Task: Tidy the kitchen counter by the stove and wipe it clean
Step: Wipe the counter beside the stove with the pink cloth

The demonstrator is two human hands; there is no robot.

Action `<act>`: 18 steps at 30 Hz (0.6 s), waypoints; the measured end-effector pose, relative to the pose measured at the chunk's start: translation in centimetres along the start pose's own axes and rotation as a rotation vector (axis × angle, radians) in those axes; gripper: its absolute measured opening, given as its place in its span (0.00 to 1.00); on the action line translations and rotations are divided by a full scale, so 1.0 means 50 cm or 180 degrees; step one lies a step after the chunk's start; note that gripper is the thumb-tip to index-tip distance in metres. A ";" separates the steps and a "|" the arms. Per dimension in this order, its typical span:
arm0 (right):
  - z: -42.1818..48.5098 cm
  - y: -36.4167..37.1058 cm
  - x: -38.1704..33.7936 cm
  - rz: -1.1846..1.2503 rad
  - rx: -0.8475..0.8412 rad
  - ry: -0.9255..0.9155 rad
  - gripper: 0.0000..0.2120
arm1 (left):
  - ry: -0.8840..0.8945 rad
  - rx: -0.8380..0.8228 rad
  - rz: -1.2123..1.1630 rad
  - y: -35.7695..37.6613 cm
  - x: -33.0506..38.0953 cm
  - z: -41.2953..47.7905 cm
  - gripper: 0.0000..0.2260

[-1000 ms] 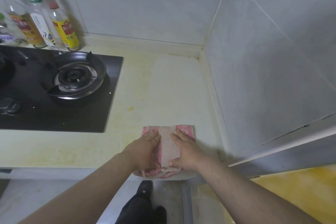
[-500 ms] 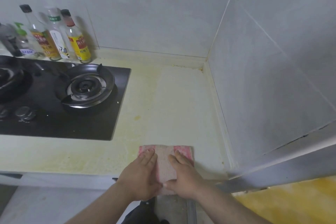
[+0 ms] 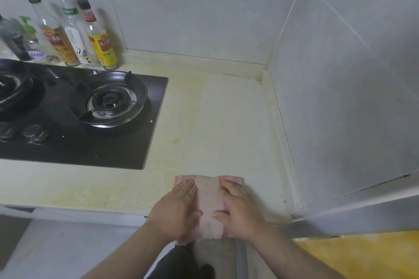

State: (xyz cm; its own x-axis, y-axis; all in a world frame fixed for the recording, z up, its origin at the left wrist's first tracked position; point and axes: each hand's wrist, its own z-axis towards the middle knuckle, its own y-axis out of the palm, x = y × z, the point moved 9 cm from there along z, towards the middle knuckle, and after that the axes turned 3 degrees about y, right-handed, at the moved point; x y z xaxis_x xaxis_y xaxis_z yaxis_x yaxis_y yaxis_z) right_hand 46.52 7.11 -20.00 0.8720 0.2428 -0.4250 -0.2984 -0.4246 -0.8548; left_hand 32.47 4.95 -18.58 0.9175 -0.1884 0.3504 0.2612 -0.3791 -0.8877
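On one cloth (image 3: 207,201) press two flat hands (image 3: 175,209) (image 3: 241,209).

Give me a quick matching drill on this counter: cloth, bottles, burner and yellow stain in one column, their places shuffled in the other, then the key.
Things
1. cloth
2. bottles
3. burner
4. yellow stain

Places
a. along the back wall, behind the stove
b. at the front edge of the counter, under the left hand and right hand
c. on bare counter just right of the stove
d. set in the black stove top

Pairs: 1-b, 2-a, 3-d, 4-c
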 end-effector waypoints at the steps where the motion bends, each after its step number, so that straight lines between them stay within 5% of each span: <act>1: 0.004 0.003 -0.002 -0.0006 0.0015 0.0005 0.47 | -0.0031 0.0010 -0.0001 0.002 0.001 0.001 0.31; 8: 0.038 -0.011 -0.018 -0.0111 0.0172 -0.0021 0.39 | -0.0172 -0.0067 -0.0002 -0.003 -0.030 0.035 0.32; 18: 0.115 -0.027 -0.016 -0.0174 0.0047 0.0029 0.39 | -0.0133 -0.0100 -0.0093 -0.036 -0.072 0.098 0.33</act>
State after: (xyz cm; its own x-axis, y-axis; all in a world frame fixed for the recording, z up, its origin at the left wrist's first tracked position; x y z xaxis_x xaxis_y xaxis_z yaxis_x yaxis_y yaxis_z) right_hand 44.00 12.52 -20.22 0.8906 0.2575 -0.3748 -0.2557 -0.3979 -0.8811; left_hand 30.16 10.74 -19.68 0.9214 -0.1391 0.3628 0.2792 -0.4122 -0.8673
